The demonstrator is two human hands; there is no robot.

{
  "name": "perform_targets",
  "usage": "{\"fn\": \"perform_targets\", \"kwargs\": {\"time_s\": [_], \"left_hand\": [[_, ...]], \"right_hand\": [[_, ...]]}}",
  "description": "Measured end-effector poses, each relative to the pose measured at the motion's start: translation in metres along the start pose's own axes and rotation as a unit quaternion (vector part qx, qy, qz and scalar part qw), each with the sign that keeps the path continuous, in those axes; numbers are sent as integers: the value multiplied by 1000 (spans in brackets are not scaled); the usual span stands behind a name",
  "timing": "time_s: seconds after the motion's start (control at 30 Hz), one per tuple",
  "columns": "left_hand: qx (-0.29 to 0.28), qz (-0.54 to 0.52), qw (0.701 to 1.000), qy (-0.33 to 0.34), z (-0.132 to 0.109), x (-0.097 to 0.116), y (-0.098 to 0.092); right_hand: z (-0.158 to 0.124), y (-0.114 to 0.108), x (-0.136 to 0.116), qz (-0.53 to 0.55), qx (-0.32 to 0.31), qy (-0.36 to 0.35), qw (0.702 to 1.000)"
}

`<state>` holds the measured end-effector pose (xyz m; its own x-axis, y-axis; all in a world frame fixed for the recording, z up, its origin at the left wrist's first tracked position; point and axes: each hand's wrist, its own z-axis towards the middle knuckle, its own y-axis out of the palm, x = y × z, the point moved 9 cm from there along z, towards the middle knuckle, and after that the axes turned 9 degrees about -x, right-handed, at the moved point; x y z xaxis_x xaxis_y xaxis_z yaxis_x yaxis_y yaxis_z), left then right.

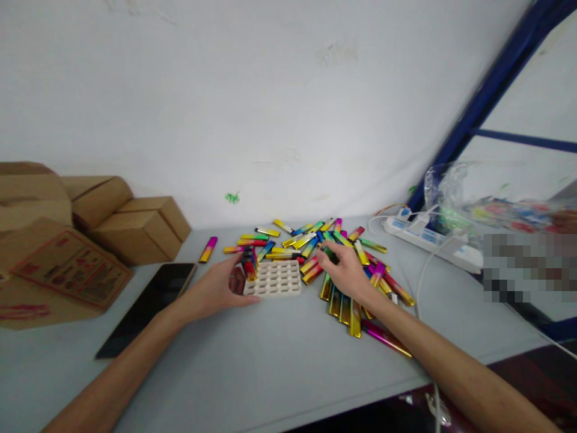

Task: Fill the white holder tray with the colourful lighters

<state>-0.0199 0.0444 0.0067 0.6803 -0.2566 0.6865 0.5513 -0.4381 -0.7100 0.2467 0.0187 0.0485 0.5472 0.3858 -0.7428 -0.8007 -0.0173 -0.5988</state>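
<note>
My left hand (219, 285) is curled round the left end of a white tray (274, 282) with rows of slots. Its thumb lies along the tray's front edge, and the fingers reach behind a few upright lighters (250, 264) standing at that end. My right hand (345, 270) is over a heap of shiny lighters (343, 310) to the right of the tray. Its fingers are closed on a dark green lighter (329, 254), partly hidden by the hand. More colourful lighters (265, 252) lie loose behind the tray, some overlapping.
Cardboard boxes (139, 231) stand at the left, with a dark flat tablet (148, 307) in front. A single lighter (208, 249) lies apart, near the wall. On the right are a white power strip (433, 243) with cables, a blue metal frame (473, 120) and a clear plastic bag (446, 186).
</note>
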Motion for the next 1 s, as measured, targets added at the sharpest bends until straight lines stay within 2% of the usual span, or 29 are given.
{"fn": "perform_targets", "kwargs": {"time_s": [0.13,0.23,0.4,0.5,0.73,0.9,1.0], "left_hand": [[-5,-20,1000,2,-1,3,0],[3,-13,1000,11,-1,7,-2],[-4,6,1000,12,0,5,2],[-7,4,1000,23,0,3,5],[-10,13,999,38,-3,10,4],[0,6,999,54,-5,16,2],[-1,1,998,63,-4,16,4]], "right_hand": [[0,1,1,3,-6,-7,1000],[2,6,-2,23,-42,-21,999],[7,17,-31,5,-103,-106,989],[9,30,-51,5,-152,-126,980],[24,65,-81,13,-179,-107,978],[32,93,-91,-71,-226,-158,959],[31,102,-93,-116,-241,-187,945]]}}
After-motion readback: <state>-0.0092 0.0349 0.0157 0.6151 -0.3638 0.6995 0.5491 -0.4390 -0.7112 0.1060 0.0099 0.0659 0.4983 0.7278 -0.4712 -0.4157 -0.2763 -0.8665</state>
